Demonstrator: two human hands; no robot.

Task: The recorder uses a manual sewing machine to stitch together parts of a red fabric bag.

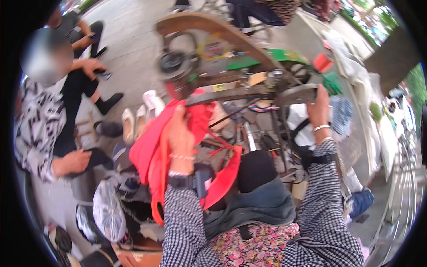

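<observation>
Two hands engage: your left hand (181, 140) has blurred fingers apparently closed on the red cloth (149, 153) beside the machine (200, 22); your right hand's (318, 111) curl round the wheel (291, 94). Turning it could snag the loose strap (229, 175).

Red cloth (149, 153), crumpled, hanging, L end of sewing m/c (244, 42)

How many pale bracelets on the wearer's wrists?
2. One bracelet is on the wrist of the left hand, by the red cloth; a second bracelet is on that of the right hand, at the grey wheel. Checked sleeves may hide more.
</observation>
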